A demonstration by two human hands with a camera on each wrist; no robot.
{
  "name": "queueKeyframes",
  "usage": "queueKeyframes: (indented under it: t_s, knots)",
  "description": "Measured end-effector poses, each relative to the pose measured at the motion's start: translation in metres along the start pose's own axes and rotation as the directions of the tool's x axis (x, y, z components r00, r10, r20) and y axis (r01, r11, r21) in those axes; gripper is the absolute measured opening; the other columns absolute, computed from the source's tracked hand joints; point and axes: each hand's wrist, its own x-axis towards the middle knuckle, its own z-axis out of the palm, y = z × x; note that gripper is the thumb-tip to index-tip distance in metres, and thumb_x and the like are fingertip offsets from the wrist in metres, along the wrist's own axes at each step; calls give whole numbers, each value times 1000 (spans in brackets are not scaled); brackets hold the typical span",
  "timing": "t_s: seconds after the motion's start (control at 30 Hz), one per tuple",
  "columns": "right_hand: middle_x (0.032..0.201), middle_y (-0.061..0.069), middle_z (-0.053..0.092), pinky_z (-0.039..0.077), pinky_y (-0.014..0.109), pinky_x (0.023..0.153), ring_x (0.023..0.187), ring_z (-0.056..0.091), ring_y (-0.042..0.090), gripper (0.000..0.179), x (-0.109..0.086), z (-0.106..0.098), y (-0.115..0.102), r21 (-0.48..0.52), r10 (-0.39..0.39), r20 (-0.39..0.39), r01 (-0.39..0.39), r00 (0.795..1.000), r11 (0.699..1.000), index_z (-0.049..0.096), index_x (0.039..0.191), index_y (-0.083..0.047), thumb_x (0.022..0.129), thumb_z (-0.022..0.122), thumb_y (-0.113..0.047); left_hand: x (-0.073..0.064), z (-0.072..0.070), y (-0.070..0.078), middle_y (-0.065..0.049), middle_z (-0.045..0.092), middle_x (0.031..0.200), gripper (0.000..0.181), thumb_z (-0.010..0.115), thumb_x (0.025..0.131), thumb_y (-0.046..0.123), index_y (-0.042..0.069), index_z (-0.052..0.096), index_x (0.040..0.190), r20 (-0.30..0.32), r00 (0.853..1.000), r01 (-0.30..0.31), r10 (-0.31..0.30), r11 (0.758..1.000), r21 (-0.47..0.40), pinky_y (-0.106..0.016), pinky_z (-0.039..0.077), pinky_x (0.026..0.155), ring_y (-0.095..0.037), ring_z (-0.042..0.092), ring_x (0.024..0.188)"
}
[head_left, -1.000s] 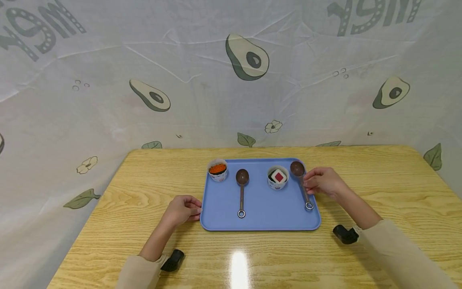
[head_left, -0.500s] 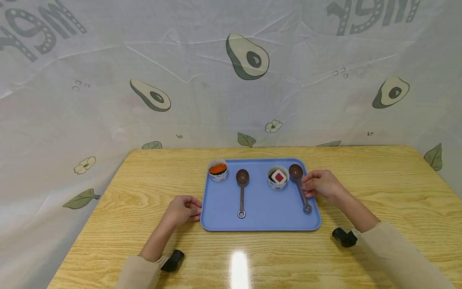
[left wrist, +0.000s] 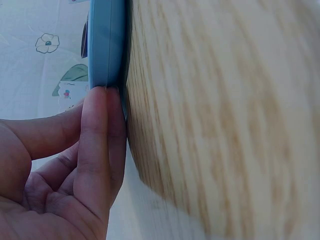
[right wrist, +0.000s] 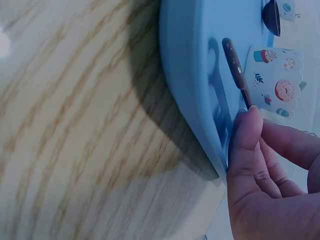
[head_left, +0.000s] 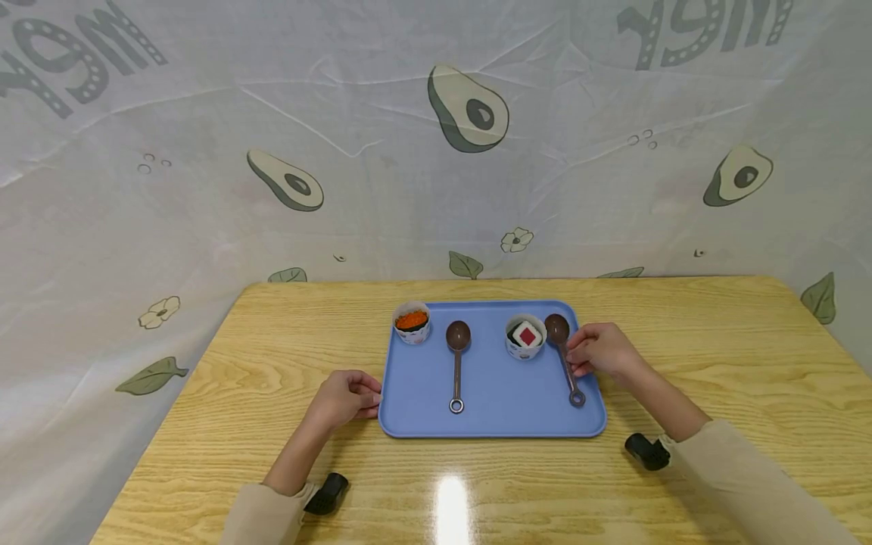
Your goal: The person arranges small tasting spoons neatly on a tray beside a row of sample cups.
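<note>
In the head view my right hand pinches the handle of a brown spoon at the right side of a blue tray. The right wrist view shows the handle's ring end raised over the tray, its shadow beneath. At the tray's left edge rests my left hand, its fairly straight fingers touching the rim; the thumb tip is hidden in the left wrist view. A second brown spoon lies left of the tray's middle. Paper cups hold an orange-topped sushi piece and a white one with a red centre.
The tray stands on a wooden table towards its back edge. Behind the table hangs a pale cloth printed with avocados and leaves. A black wrist device sits by the right sleeve, another by the left.
My right hand has moved slightly left and nearer to me with the spoon, whose handle has come inward from the tray's right rim. The left hand and the cups keep their places.
</note>
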Motion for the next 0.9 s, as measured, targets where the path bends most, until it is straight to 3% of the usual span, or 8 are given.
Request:
queueKeyframes:
  t_s: [0.9]
  knots:
    - [66,12,59,55,29,53,55,59,16,16,2,0,2,-17,-4,20,4,1000,1000,49,95,19,80,53,15,0,1,-1,-12,56,72,10,57,82,-13,-13,58,92,-5,1000,-10,10,1000,-1,-29,56,60,-15,59,60]
